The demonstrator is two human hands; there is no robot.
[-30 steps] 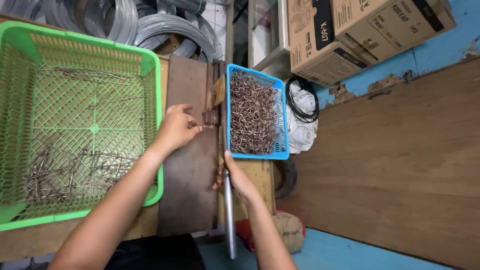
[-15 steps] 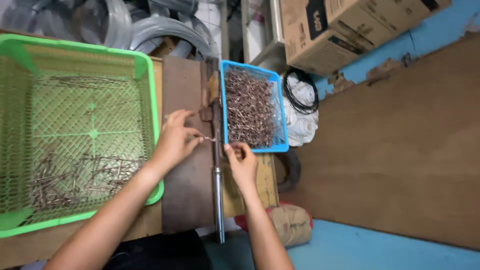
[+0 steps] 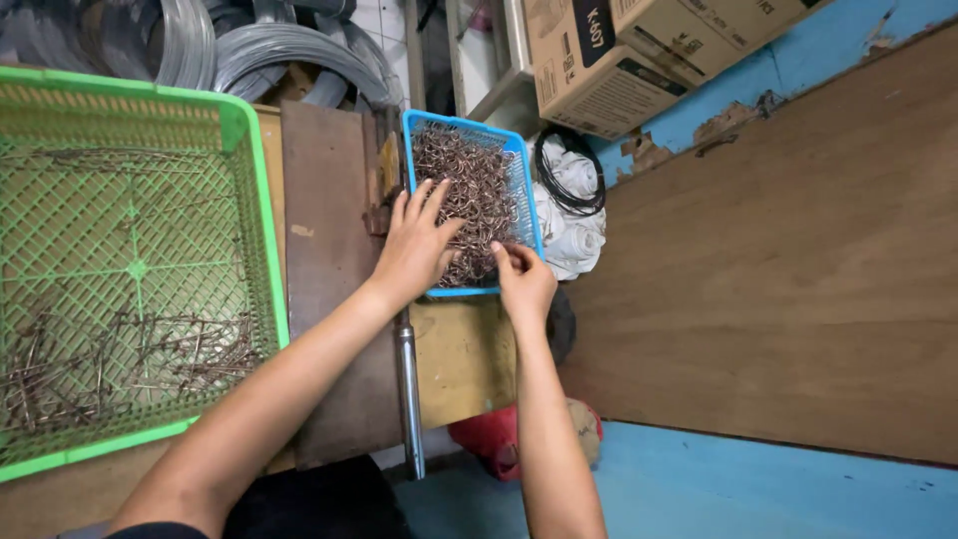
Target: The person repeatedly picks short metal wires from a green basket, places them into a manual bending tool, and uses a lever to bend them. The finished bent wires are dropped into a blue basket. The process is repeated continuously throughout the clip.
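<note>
Both hands reach into the blue basket (image 3: pixel 519 160) of bent wire pieces (image 3: pixel 469 195): left hand (image 3: pixel 417 250) spread open, right hand (image 3: pixel 521 279) pinching some; tangled pieces could snag and spill.

Small metalworking workshop, rough and cluttered. Coils of steel wire (image 3: pixel 249 50) at the back, worn wooden bench (image 3: pixel 329 200) with plastic baskets of bent wire pieces (image 3: pixel 469 190), cardboard boxes (image 3: pixel 619 50), chipped blue wall paint (image 3: pixel 699 120).
</note>
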